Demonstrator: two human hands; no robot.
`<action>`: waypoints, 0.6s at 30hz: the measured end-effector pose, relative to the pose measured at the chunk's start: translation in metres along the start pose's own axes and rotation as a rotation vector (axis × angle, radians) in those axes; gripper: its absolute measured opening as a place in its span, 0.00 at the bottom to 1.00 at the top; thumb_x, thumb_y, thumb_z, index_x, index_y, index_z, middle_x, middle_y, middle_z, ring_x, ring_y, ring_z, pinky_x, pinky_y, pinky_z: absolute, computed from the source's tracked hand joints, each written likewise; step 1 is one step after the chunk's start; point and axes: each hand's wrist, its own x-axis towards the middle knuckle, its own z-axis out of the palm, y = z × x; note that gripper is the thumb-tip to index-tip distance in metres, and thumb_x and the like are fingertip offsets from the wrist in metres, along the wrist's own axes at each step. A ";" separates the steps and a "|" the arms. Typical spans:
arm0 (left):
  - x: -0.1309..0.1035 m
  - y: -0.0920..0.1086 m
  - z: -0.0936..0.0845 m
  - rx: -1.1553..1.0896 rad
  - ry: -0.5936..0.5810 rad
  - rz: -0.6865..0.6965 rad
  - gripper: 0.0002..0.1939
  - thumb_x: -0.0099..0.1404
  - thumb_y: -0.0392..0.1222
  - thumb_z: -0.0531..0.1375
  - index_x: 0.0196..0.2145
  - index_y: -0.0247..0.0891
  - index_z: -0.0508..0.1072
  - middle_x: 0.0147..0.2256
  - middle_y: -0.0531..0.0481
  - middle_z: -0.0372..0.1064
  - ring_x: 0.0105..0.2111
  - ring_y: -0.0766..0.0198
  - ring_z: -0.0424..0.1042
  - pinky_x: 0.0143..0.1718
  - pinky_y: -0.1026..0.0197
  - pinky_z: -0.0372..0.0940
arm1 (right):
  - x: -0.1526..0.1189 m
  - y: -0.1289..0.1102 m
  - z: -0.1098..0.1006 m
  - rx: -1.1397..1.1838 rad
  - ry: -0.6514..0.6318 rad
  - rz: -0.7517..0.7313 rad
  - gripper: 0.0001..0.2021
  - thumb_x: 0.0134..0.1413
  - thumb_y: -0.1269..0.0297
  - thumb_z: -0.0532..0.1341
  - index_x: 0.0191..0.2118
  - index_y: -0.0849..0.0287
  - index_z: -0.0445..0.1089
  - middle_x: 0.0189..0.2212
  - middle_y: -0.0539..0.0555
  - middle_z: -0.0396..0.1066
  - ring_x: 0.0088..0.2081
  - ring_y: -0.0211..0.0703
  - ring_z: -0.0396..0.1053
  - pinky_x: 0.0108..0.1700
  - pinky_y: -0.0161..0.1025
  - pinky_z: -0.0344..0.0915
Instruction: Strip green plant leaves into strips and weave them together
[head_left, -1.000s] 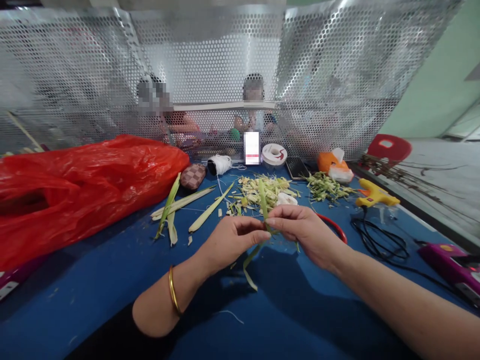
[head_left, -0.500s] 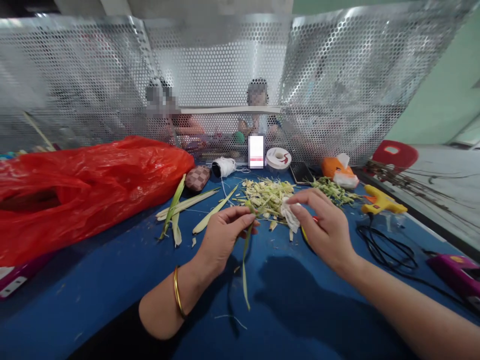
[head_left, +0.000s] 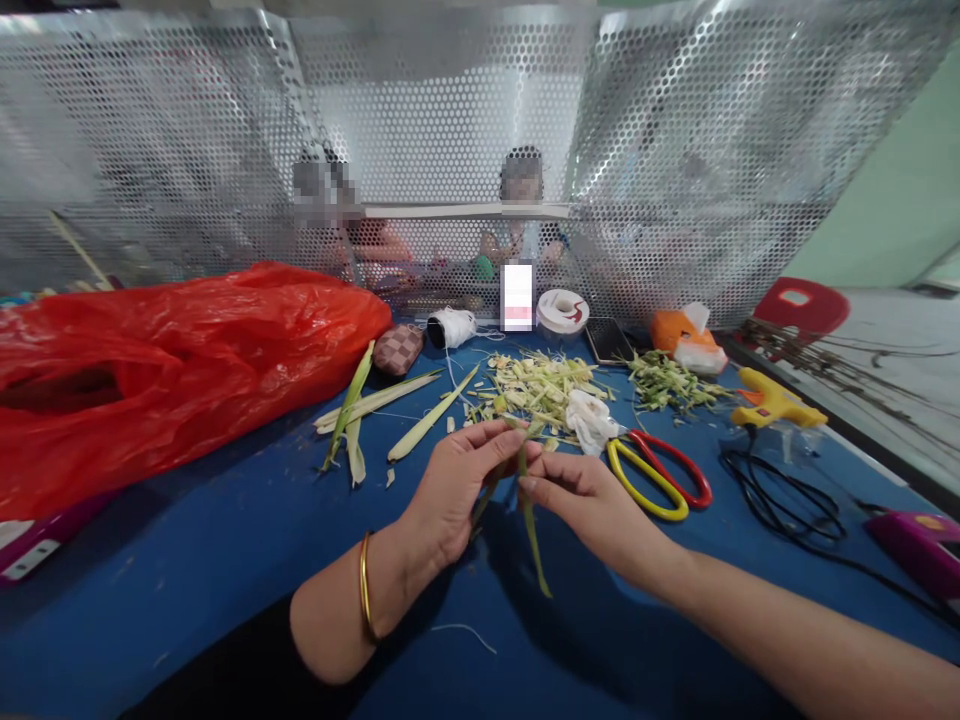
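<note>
My left hand [head_left: 469, 475], with a gold bangle at the wrist, pinches a green leaf strip [head_left: 533, 545] near its upper end. Fingers of my right hand [head_left: 592, 505] close on the same strip from the right, and its narrow tail hangs down between the hands. Just beyond them lies a pile of pale green clippings [head_left: 536, 385]. A crumpled white tissue [head_left: 592, 420] sits beside red and yellow handled scissors [head_left: 649, 475]. Long pale husk leaves [head_left: 431, 415] rest to the left.
A red plastic bag [head_left: 300, 330] fills the left side. Behind stand white thread [head_left: 454, 326], a ribbon spool [head_left: 562, 312], a phone [head_left: 609, 342] and an orange tissue pack [head_left: 686, 340]. A yellow glue gun [head_left: 780, 400] with black cable lies right. Perforated metal screen [head_left: 450, 120] behind; people beyond.
My right hand has moved left and down from beside the tissue to the strip and now grips it next to my left hand. The scissors' handles have come into full view.
</note>
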 end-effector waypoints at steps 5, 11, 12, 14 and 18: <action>0.000 -0.003 0.000 0.050 0.079 0.044 0.09 0.49 0.35 0.69 0.31 0.31 0.78 0.26 0.47 0.76 0.26 0.67 0.73 0.30 0.67 0.66 | -0.001 0.000 -0.003 -0.061 -0.063 -0.045 0.12 0.52 0.64 0.55 0.20 0.58 0.58 0.20 0.45 0.54 0.25 0.35 0.51 0.29 0.36 0.51; 0.000 0.001 -0.001 0.092 0.037 0.024 0.11 0.51 0.37 0.69 0.34 0.34 0.78 0.26 0.49 0.75 0.21 0.75 0.66 0.21 0.73 0.55 | 0.000 -0.003 -0.008 -0.051 -0.124 0.060 0.09 0.49 0.65 0.55 0.20 0.58 0.60 0.19 0.47 0.60 0.24 0.35 0.56 0.30 0.36 0.54; 0.001 0.001 -0.002 0.088 0.019 -0.001 0.12 0.50 0.37 0.69 0.35 0.34 0.78 0.26 0.50 0.74 0.21 0.76 0.65 0.20 0.73 0.54 | 0.000 -0.004 -0.010 -0.047 -0.144 0.085 0.09 0.48 0.65 0.55 0.20 0.59 0.61 0.19 0.47 0.62 0.24 0.36 0.58 0.31 0.36 0.55; 0.001 0.002 -0.003 0.088 -0.004 -0.027 0.12 0.50 0.37 0.70 0.35 0.35 0.78 0.25 0.51 0.74 0.20 0.76 0.64 0.20 0.73 0.54 | 0.001 -0.006 -0.013 -0.045 -0.175 0.127 0.08 0.48 0.65 0.55 0.21 0.59 0.63 0.20 0.48 0.64 0.25 0.37 0.60 0.31 0.36 0.57; 0.000 0.003 -0.004 0.136 -0.028 -0.018 0.11 0.50 0.38 0.70 0.34 0.35 0.78 0.28 0.50 0.76 0.20 0.73 0.68 0.23 0.70 0.60 | 0.004 -0.013 -0.024 -0.112 -0.231 0.114 0.09 0.49 0.66 0.55 0.21 0.60 0.66 0.22 0.50 0.68 0.27 0.39 0.64 0.33 0.37 0.59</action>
